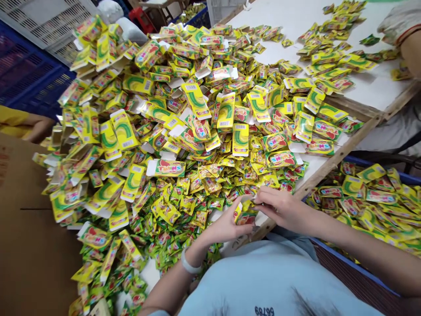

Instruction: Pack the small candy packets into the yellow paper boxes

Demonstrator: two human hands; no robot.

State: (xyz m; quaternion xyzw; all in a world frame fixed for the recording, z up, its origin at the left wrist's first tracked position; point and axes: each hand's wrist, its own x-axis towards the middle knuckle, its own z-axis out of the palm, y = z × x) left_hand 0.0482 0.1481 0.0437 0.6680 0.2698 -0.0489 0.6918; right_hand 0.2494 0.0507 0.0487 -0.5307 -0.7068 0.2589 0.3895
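My left hand point(226, 226) is wrapped round a small yellow box point(244, 214) near the table's front edge, its open end facing my other hand. The fingers of my right hand point(279, 206) are pinched together at the box's opening; whatever they hold is too small to make out. Just beyond both hands lie loose yellow and green wrapped packets point(210, 182). Farther back is a large heap of yellow boxes point(197, 98), many with open flaps.
At the right below the table, a blue crate point(365, 274) holds many boxes. A cardboard carton point(36, 245) stands at the left. Another person's arm point(411, 50) is at the upper right, and a hand point(39, 127) at the left. Wooden edging point(324, 171) borders the table.
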